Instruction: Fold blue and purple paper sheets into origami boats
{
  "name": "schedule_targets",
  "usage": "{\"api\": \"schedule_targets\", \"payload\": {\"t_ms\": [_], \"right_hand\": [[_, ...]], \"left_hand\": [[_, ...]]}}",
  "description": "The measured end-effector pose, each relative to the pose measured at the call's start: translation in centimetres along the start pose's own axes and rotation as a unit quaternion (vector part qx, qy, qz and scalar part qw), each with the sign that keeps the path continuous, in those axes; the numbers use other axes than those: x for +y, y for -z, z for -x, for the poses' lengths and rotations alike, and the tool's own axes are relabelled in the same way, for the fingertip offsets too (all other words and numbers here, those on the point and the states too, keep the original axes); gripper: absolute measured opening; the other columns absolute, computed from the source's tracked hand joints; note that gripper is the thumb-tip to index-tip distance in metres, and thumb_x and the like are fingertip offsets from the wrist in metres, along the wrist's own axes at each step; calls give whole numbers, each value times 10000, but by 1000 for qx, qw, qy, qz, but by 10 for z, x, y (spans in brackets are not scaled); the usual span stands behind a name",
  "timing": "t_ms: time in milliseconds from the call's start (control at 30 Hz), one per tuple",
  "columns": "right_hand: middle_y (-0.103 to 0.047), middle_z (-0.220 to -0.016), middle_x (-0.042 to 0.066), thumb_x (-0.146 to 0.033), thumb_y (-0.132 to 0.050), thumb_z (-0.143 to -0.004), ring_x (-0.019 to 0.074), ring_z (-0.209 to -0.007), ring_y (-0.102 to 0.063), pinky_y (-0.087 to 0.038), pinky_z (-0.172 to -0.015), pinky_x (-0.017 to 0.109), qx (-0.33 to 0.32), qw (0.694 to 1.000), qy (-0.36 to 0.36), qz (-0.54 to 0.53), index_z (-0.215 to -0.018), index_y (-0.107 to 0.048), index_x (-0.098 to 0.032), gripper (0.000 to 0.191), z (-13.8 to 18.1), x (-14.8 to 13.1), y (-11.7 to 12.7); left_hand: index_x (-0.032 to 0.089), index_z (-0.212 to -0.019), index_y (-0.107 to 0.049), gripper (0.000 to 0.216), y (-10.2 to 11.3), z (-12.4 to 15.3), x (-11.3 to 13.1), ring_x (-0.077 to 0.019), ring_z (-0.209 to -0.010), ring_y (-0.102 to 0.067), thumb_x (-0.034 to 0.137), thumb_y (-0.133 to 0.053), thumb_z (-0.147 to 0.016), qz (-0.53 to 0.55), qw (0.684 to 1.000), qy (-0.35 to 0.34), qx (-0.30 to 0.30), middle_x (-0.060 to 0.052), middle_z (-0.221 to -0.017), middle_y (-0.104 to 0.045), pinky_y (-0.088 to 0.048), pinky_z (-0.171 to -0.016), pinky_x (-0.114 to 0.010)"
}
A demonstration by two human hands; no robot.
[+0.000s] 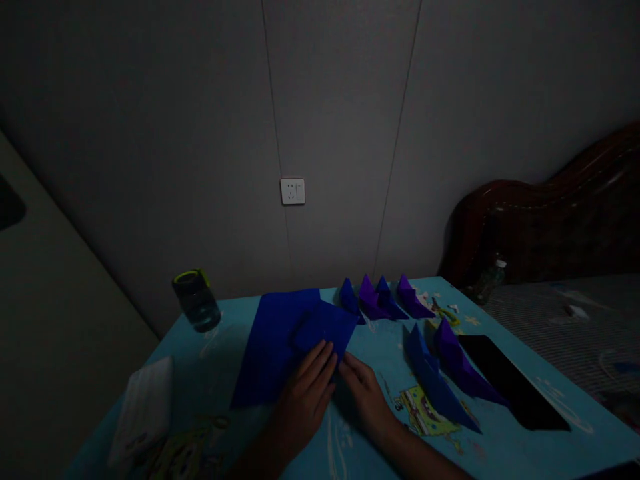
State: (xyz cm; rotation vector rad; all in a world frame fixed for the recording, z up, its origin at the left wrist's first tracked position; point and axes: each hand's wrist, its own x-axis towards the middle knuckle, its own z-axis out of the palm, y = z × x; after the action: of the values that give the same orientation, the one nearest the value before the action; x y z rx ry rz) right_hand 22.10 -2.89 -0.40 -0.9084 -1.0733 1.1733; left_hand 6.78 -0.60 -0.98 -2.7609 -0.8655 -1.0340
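On a light-blue cartoon-print table [505,447] lies a stack of dark blue paper sheets [273,343]. A smaller folded blue piece [325,323] rests on its right part. My left hand [305,393] lies flat with fingers stretched onto the near edge of that folded piece. My right hand [365,393] rests beside it on the table, fingertips touching the fold's lower right corner. The room is dim.
Folded blue and purple paper shapes [383,299] stand in a row at the table's back; two longer ones [450,377] lie at the right beside a black phone [510,383]. A glass jar [196,300] stands back left, a white packet [143,410] front left. A bed lies at the right.
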Motion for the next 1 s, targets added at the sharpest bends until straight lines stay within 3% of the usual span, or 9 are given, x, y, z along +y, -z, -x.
{"api": "schedule_targets", "payload": {"t_ms": [200,333,400,467,600,833,1000], "right_hand": [[-745,-987,82,-529,-635,-844,247,-907,-664,-483,-880,370,-6,1000,-3,26,-1038,-722,-175,413,-6,-4,6],[-742,-993,86,-559,-600,-856,254,-903,-662,-485,-858,373,-17,1000,-12,21,-1073,-706,-170,458,-10,-1,13],[-743,-975,88,-569,-601,-852,254,-884,-665,-489,-845,377,-22,999,-23,24,-1066,-706,-171,464,-9,-1,15],[-739,-982,91,-569,-600,-853,253,-890,-665,-491,-849,380,-36,999,-31,22,-1069,-702,-174,462,-8,-1,14],[-734,-987,92,-569,-580,-866,246,-891,-664,-494,-853,381,-75,996,-40,31,-1070,-699,-179,456,-4,-4,9],[-719,-867,60,-555,-514,-906,224,-801,-638,-493,-795,346,-104,990,-36,87,-1017,-705,-163,451,-1,-10,7],[-638,-691,-4,-512,-517,-912,156,-619,-542,-449,-632,263,-116,982,-29,147,-795,-685,-168,400,0,-14,10]], "left_hand": [[180,-1367,-494,439,5,1,-1,-242,-1385,-394,146,-487,-930,27,1000,8,3,-114,-1456,-491,-470,-1069,-421],[260,-1374,-482,470,3,2,-9,-274,-1405,-352,159,-508,-916,61,983,134,106,-99,-1510,-409,-382,-1111,-500],[262,-1401,-440,506,1,1,-15,-278,-1387,-383,215,-535,-906,118,951,233,166,-107,-1508,-409,-363,-1114,-507],[220,-1409,-424,548,1,-1,-19,-276,-1332,-463,299,-567,-885,218,902,327,180,-128,-1463,-471,-405,-1083,-468],[139,-1212,-617,490,8,-8,-19,-295,-1107,-642,433,-626,-820,354,816,445,103,-141,-1183,-694,-494,-966,-422],[162,-1037,-708,377,20,-13,-15,-281,-957,-692,420,-664,-766,376,792,467,118,-96,-1008,-758,-523,-877,-375],[161,-1061,-691,442,21,-12,-21,-289,-979,-687,423,-722,-706,403,777,470,114,-93,-1020,-754,-514,-898,-391]]}}
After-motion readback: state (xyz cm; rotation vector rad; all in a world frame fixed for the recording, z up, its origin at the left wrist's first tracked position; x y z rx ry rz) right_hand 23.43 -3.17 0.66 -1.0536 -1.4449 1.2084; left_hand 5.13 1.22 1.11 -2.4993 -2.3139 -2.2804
